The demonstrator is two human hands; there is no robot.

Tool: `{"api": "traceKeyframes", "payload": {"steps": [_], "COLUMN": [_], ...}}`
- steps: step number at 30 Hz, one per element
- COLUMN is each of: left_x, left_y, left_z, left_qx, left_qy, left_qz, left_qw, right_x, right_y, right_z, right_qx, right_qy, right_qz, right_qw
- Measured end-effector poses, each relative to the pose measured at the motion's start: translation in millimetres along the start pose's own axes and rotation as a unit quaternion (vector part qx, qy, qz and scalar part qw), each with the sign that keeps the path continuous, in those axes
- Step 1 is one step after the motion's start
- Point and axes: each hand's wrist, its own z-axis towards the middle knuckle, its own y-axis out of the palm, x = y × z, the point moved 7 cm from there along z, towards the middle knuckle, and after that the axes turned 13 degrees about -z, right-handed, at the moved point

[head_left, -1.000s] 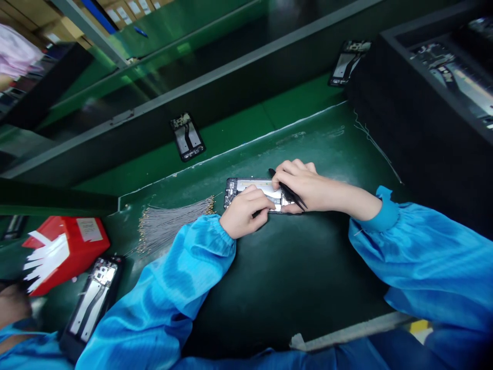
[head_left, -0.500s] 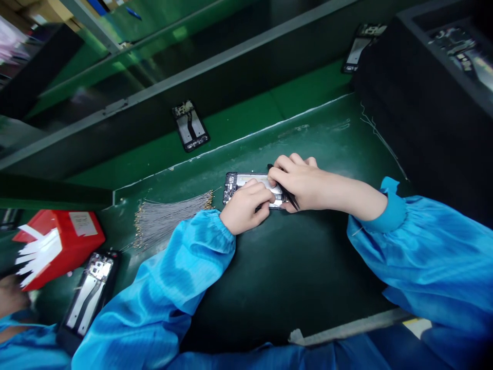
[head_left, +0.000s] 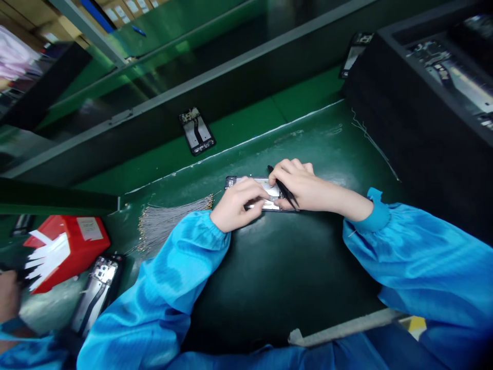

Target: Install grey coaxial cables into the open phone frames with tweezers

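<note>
An opened phone frame (head_left: 274, 191) with a silvery inner plate lies sideways on the green bench, partly covered by both hands. My left hand (head_left: 242, 201) rests over its left half, thumb and fingers closed together; whatever they pinch is too small to make out. Over the right half is my right hand (head_left: 295, 182), closed around black tweezers (head_left: 285, 189) that slant across the palm. Its fingertips are down at the phone's surface. Left of the phone lies a bundle of thin grey cables (head_left: 169, 221) with gold-coloured ends.
Another opened phone (head_left: 197, 132) lies on the rear ledge, and one more (head_left: 96, 288) at lower left. A red box (head_left: 87, 241) holds white paper strips. A black bin (head_left: 400, 123) with phone parts stands at right. A co-worker's hand (head_left: 10, 293) shows at the left edge.
My left hand has shifted slightly left and up over the phone frame. My right hand keeps hold of the tweezers in nearly the same place. The camera view has moved a little.
</note>
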Motion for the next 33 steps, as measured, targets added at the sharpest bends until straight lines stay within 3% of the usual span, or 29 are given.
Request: {"api": "traceKeyframes", "payload": {"steps": [3,6,9,12,15,17,20,23,25,28,31,33], "left_x": [-33,-89,-137,-159,-162,-161,-151,-121,-90,-44,-13,-2], "left_y": [-39.7,-78.5,-94.1,-97.4,-104.3,-113.9,-130.3,-127.1,-106.2,-55.1,-7.7,5.2], "left_z": [8,11,13,19,24,23,15,9,7,1,-7,-12], "left_qx": [0.088,0.164,0.193,0.21,0.215,0.215,0.251,0.268,0.224,0.095,-0.054,-0.103], "left_qy": [-0.116,-0.303,-0.437,-0.481,-0.474,-0.465,-0.429,-0.334,-0.239,-0.107,-0.018,0.004], "left_qz": [0.158,0.266,0.263,0.252,0.247,0.225,0.165,0.12,0.125,0.124,0.091,0.092], "left_qw": [0.977,0.9,0.838,0.813,0.817,0.829,0.852,0.895,0.936,0.982,0.994,0.99], "right_x": [2,-5,-10,-13,-11,-1,19,22,20,16,8,0], "right_y": [0,1,2,0,-2,-8,-21,-21,-21,-25,-24,-19], "right_z": [-2,-3,-4,-4,-2,2,2,3,1,-5,-5,-3], "right_qx": [0.04,0.075,0.092,0.099,0.107,0.155,0.256,0.284,0.303,0.344,0.331,0.292], "right_qy": [-0.019,-0.057,-0.083,-0.103,-0.112,-0.056,0.086,0.101,0.084,0.064,0.005,-0.039], "right_qz": [0.015,-0.04,-0.073,-0.084,-0.12,-0.172,-0.227,-0.215,-0.189,-0.156,-0.142,-0.134], "right_qw": [0.999,0.995,0.99,0.986,0.981,0.971,0.936,0.929,0.93,0.924,0.933,0.946]}}
